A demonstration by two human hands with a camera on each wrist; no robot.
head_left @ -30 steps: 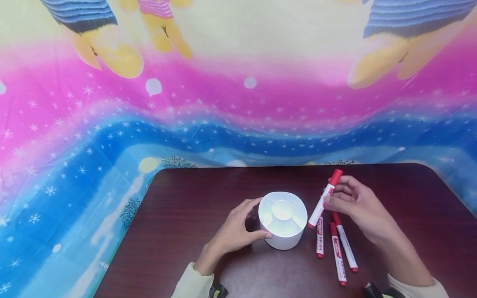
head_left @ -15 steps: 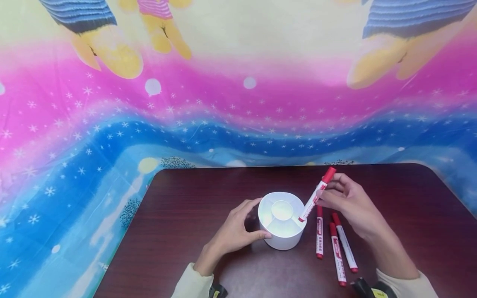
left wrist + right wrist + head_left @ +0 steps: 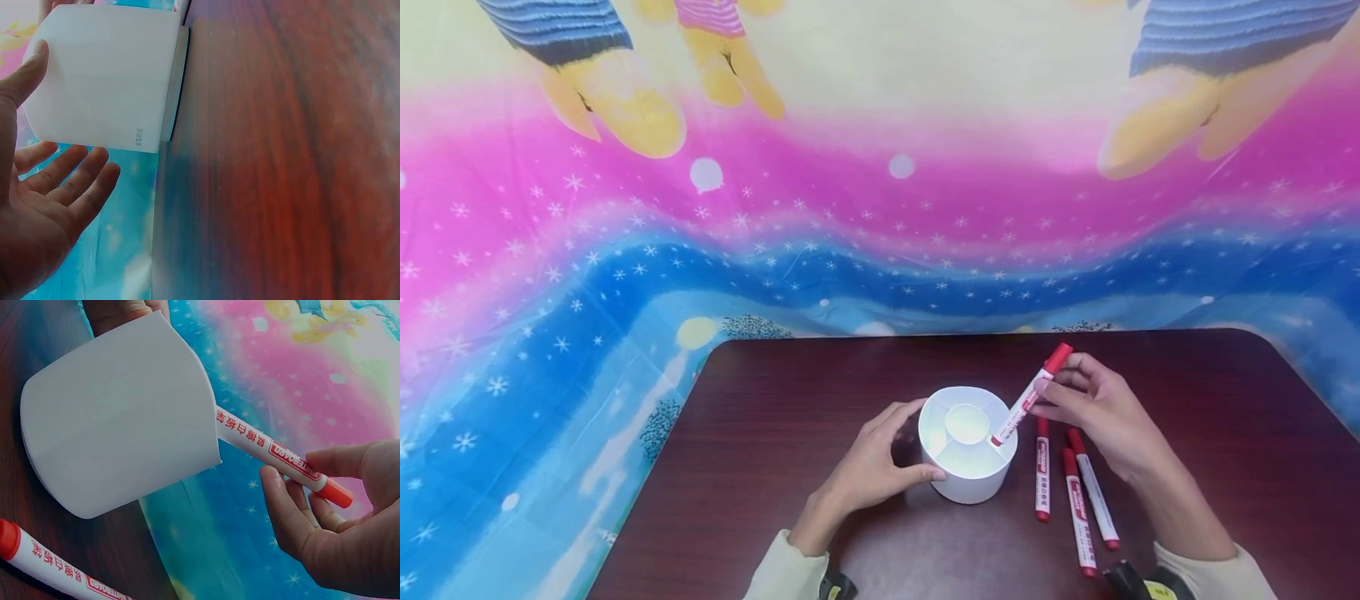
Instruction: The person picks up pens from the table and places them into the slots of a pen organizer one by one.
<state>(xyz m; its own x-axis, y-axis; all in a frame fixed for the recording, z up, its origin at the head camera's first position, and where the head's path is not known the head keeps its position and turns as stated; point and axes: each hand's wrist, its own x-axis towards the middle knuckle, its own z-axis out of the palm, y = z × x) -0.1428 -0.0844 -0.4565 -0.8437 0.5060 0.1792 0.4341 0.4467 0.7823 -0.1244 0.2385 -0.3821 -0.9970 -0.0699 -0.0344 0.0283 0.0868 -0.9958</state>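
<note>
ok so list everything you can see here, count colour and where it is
pen holder: 1, white, round with inner compartments, standing on the table between the two hands
held marker: 1, white barrel with red cap and red end, tilted, lower end inside the pen holder's rim on its right side
loose markers: 3, white with red caps, lying flat on the table right of the pen holder
table: 1, dark reddish brown wood
backdrop cloth: 1, pink, blue and pale yellow with stars and cartoon figures, behind the table and to its left
sleeves: 2, cream, at the bottom edge
left hand: 1, fingers cupped around the pen holder's left side
right hand: 1, pinching the held marker near its upper end
</note>
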